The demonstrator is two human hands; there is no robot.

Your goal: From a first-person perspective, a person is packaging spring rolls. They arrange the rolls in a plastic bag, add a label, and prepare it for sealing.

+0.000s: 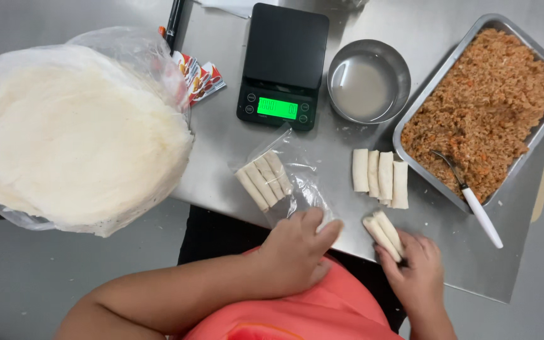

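Note:
My left hand (297, 252) grips the open end of a clear plastic bag (291, 182) lying on the steel table (221, 164); several pale rolled spring rolls (264, 179) lie inside it. My right hand (418, 267) holds two more rolls (383, 234) near the table's front edge, just right of the bag's mouth. Several loose rolls (380, 178) lie side by side a little farther back, between the bag and the tray.
A metal tray of brown minced filling (483, 104) with a white-handled spoon (473, 201) sits at right. A round metal bowl of water (368, 82) and a black digital scale (283, 66) stand behind. A big stack of wrappers in plastic (73, 135) fills the left.

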